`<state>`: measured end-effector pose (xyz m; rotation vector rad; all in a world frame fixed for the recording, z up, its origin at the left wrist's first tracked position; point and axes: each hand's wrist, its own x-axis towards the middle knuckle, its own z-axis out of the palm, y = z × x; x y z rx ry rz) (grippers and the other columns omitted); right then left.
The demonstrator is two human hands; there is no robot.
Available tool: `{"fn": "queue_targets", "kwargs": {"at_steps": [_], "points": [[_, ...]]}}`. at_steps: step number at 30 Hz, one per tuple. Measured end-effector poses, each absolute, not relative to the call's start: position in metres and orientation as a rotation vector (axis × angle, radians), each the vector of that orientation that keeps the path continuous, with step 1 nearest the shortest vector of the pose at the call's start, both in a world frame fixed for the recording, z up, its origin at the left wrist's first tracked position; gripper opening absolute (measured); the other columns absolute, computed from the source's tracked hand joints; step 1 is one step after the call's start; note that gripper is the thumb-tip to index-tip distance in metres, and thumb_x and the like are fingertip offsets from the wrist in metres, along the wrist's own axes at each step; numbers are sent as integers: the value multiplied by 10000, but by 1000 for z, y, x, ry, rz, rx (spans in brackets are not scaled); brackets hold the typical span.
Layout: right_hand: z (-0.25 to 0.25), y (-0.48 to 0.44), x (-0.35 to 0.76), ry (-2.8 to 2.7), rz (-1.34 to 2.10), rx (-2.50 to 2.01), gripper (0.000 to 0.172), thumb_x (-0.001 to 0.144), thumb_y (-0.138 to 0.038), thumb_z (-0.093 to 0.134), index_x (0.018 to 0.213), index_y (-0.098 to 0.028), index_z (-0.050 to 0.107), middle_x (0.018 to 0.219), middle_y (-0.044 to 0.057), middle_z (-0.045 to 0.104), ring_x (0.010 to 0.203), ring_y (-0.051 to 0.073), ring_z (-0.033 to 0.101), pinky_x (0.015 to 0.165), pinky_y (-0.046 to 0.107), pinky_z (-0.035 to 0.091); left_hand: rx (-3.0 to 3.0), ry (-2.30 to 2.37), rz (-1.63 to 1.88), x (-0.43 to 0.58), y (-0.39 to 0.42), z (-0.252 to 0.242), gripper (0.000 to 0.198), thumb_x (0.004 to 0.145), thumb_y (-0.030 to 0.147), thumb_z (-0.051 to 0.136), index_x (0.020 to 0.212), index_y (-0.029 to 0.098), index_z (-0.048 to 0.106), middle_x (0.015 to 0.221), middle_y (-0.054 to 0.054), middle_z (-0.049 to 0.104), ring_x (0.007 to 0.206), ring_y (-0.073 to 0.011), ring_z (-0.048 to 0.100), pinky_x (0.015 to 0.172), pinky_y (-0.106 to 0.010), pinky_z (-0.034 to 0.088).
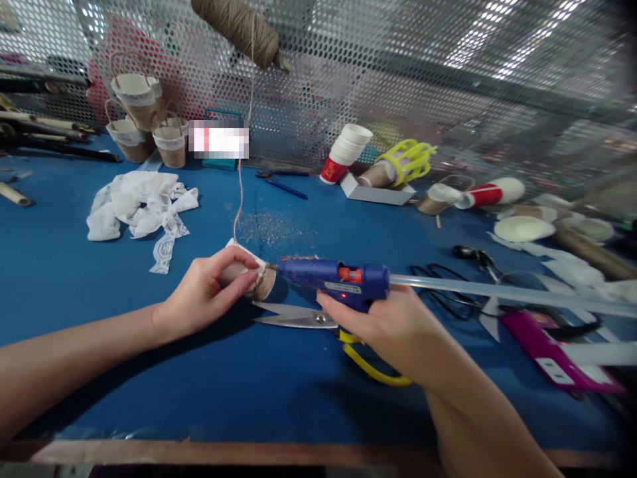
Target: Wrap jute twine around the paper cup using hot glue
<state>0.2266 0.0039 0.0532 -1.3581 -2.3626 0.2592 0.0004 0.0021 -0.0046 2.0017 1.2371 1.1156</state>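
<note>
My left hand (206, 292) grips a small paper cup (263, 284) that lies tilted, its lower part wrapped in brown twine. A strand of twine (241, 192) runs from the cup up to a large spool (239, 30). In my right hand (385, 325) is a blue glue gun (333, 277), its nozzle at the wrapped part of the cup. A long clear glue stick (448, 287) sticks out of the gun's back, and a small red light glows on its side. Under the gun lie scissors (298, 317) with yellow handles, partly hidden by my right hand.
White lace (139, 202) lies in a heap at left, before several twine-wrapped baskets (137, 99). Pliers (283, 182) and stacked paper cups (346, 153) are farther back. At right are black cables (442, 292) and a purple power strip (557, 355). A perforated metal panel (318, 86) closes the back.
</note>
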Motion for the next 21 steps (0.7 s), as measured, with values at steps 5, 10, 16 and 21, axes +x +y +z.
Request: {"fn": "queue_targets", "kwargs": {"at_steps": [5, 10, 16, 21], "points": [[56, 2, 235, -2692, -446, -855, 307, 769, -93, 405, 786, -190, 696, 528, 31, 614, 440, 137, 528, 427, 233, 385, 1884, 1284, 1091, 1, 5, -5, 175, 835, 326, 487, 882, 170, 553, 709, -7, 632, 564, -95, 538, 512, -187, 424], [57, -3, 232, -2666, -682, -676, 417, 778, -18, 335, 719, -203, 705, 419, 2, 507, 371, 116, 439, 411, 238, 313, 1815, 1363, 1080, 4, 6, 1, 191, 808, 343, 505, 842, 162, 556, 662, 5, 595, 507, -81, 475, 478, -186, 392], [55, -6, 230, -2656, -675, -649, 418, 765, -3, 350, 691, -218, 700, 341, -24, 377, 356, 123, 390, 405, 258, 276, 1741, 1372, 1083, 6, 7, 4, 177, 799, 333, 511, 815, 161, 550, 645, 9, 581, 486, -75, 446, 457, -180, 368], [55, -1, 228, -2585, -27, -1138, 216, 769, -170, 455, 710, -200, 661, 423, -14, 504, 396, 125, 450, 389, 243, 325, 1733, 1357, 1102, 5, 7, 1, 184, 797, 335, 523, 815, 154, 549, 625, 20, 554, 479, -66, 423, 444, -163, 355]]}}
